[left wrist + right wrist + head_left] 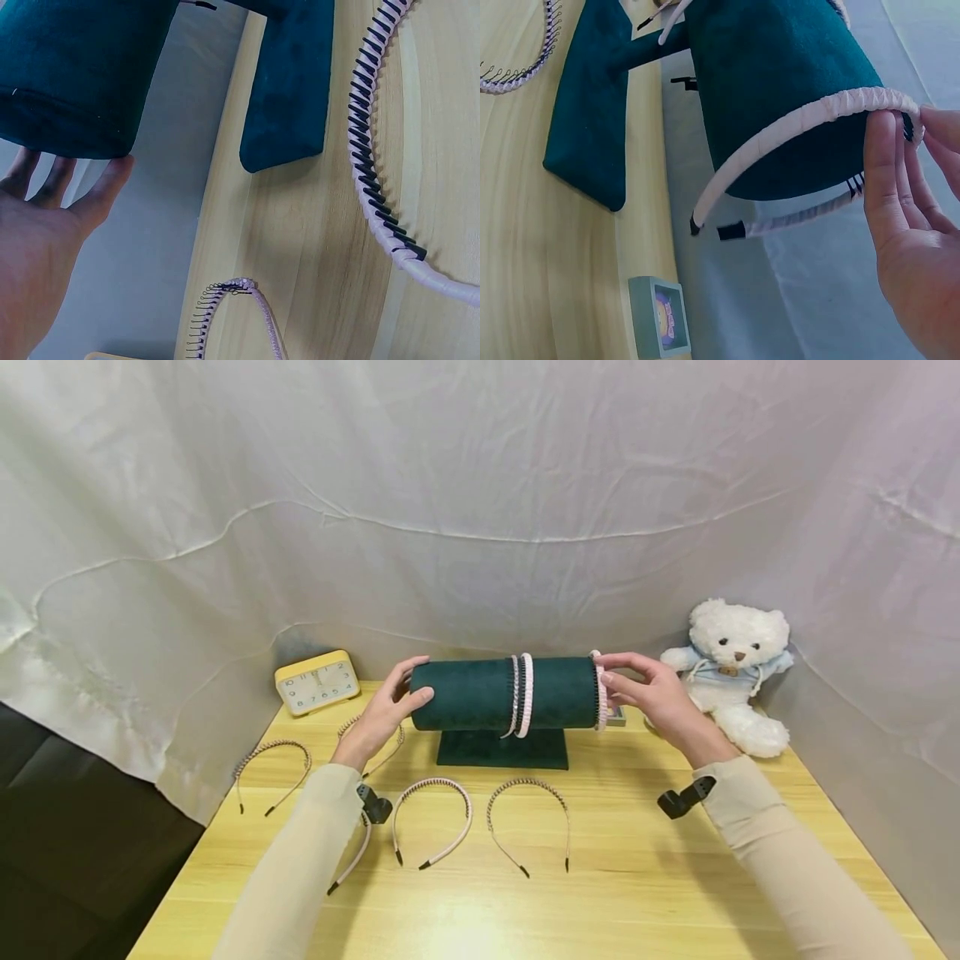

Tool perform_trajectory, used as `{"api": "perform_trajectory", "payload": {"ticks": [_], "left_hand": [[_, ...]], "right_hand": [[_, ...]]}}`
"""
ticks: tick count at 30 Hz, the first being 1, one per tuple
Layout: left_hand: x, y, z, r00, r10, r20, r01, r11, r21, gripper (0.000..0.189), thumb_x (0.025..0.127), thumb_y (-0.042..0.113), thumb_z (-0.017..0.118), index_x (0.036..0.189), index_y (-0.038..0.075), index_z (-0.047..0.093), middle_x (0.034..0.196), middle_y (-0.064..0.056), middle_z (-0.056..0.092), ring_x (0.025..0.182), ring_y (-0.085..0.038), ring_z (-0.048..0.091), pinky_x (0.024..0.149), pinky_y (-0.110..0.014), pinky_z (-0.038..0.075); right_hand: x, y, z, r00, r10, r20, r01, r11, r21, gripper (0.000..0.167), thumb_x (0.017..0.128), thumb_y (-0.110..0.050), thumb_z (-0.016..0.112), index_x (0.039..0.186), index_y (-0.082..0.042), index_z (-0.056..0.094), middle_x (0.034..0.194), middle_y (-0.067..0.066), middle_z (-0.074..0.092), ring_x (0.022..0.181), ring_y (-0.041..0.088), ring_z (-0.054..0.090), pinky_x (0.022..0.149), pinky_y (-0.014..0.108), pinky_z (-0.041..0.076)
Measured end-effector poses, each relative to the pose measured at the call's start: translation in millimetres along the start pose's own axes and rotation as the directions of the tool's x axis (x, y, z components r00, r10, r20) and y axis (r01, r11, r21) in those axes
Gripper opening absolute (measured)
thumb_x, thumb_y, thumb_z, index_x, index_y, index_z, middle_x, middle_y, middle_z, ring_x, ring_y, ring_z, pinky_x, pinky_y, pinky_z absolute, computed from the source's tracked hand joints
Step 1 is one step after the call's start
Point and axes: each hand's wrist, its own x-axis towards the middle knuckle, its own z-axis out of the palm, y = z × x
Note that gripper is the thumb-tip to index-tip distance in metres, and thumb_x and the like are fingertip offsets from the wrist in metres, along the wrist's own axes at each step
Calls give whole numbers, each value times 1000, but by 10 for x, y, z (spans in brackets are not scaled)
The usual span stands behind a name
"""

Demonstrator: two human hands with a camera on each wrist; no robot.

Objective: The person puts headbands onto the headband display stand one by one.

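Observation:
A dark green velvet headband stand (pixel 468 695), a horizontal roll on a flat base, stands on the table with two pink headbands near its middle. My left hand (pixel 384 710) touches the roll's left end, its fingers fairly straight at the rim in the left wrist view. At the right end, my right hand (pixel 656 695) pinches the top of a pale pink headband (pixel 802 120) between thumb and fingers. That toothed headband arches around the end of the roll, and both of its black tips show in the right wrist view.
Several headbands lie on the wooden table, among them a pink one (pixel 467 802) and a thinner braided one (pixel 528 781). A yellow clock (pixel 318 683) stands at back left, a white teddy bear (pixel 738 668) at back right. A small green box (pixel 641 319) sits behind the roll.

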Motion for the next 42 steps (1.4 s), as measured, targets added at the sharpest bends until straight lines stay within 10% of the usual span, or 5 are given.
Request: {"api": "perform_trajectory", "payload": {"ticks": [10, 19, 28, 42], "left_hand": [[9, -6, -10, 1000, 7, -2, -7, 1000, -10, 60, 112, 35, 62, 167, 34, 39, 178, -6, 28, 167, -37, 22, 132, -70, 20], [-16, 21, -4, 1000, -7, 4, 7, 1000, -5, 60, 111, 38, 63, 166, 38, 39, 179, -3, 26, 168, -35, 21, 132, -69, 21], [1, 13, -10, 1000, -5, -3, 5, 1000, -4, 61, 111, 38, 64, 167, 37, 39, 179, -3, 26, 168, -36, 20, 132, -69, 20], [1, 16, -8, 1000, -9, 2, 9, 1000, -9, 61, 111, 40, 64, 166, 38, 40, 179, -2, 27, 169, -33, 17, 134, -66, 18]], "right_hand": [[61, 27, 52, 995, -101, -3, 101, 993, -59, 42, 110, -26, 69, 145, -3, 67, 149, -5, 65, 100, 10, 72, 86, 28, 64], [71, 128, 60, 976, -216, 1, 209, 945, -254, 37, 113, -27, 62, 148, -14, 68, 149, 6, 54, 135, 14, 52, 102, 10, 48], [72, 208, -20, 938, -329, 112, 347, 902, -256, 43, 113, -8, 58, 155, -9, 60, 156, 15, 51, 138, 8, 52, 104, 10, 47], [-5, 302, -104, 944, -275, 181, 309, 932, -191, 58, 110, -3, 63, 165, -13, 48, 177, 11, 32, 142, -7, 51, 109, 13, 50]]}}
